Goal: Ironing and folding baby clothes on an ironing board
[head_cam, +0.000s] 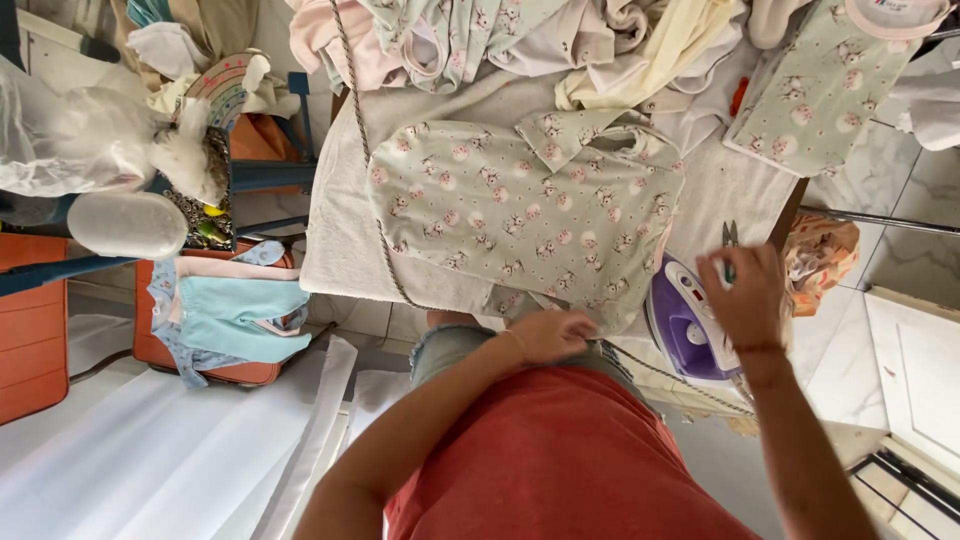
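The garment (525,205) lies flat on the table (340,240), just ahead of both hands. The left hand (550,335) pinches its near hem, fingers together. The right hand (745,295), nearer the iron (685,325), grips small snips (729,240).

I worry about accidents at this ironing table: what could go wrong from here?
The purple iron stands right at the table's near edge by the right hand; a nudge might tip it off. Its braided cord runs across the table over the printed garment that the left hand holds; pulling the cloth could snag it.
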